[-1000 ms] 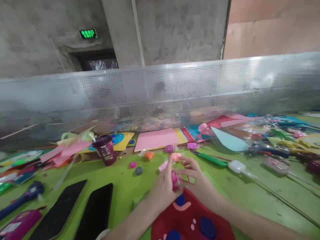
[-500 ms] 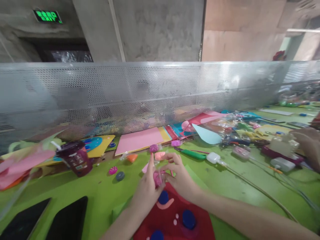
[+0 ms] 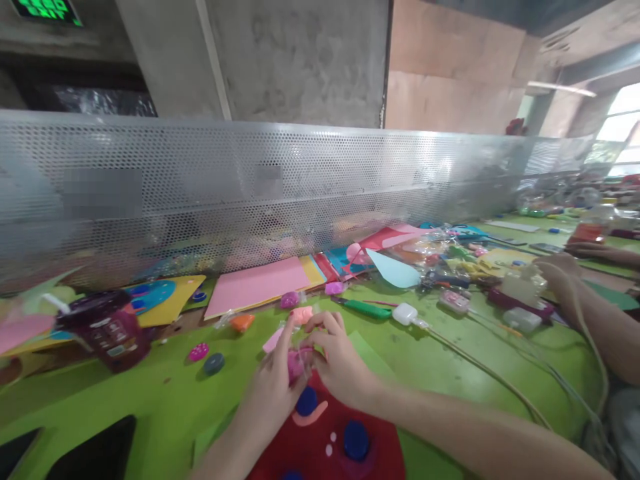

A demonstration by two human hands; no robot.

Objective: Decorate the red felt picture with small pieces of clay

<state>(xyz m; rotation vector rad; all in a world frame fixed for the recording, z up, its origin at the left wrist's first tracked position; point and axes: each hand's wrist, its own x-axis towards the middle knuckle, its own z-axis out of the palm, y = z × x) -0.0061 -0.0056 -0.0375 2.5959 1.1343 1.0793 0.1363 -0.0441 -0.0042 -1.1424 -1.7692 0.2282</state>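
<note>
Between my two hands is a small pink lump in clear plastic wrap (image 3: 296, 367), which looks like modelling clay. My left hand (image 3: 270, 387) grips it from the left, index finger pointing up. From the right, my right hand (image 3: 336, 357) pinches at the wrap with bent fingers. Below them lies a dark red sheet (image 3: 370, 427) bearing dark blue round caps (image 3: 356, 439), a salmon curved strip (image 3: 311, 417) and small pale dots. Just beyond my fingertips sit a salmon clay piece (image 3: 301, 315) and a purple clay lump (image 3: 289, 300).
On the left stand a dark purple cup with a straw (image 3: 113, 337) and two dark phones, one of them a black phone (image 3: 95, 453). A green cutter (image 3: 367, 308) and a white plug (image 3: 405, 313) lie right of centre. Another person's arm (image 3: 575, 313) reaches in at right.
The view has turned to the right, so everything sits further left and more of the other person's arms shows. My hands stay at the wrapped pink lump, the right fingers closer to it.
</note>
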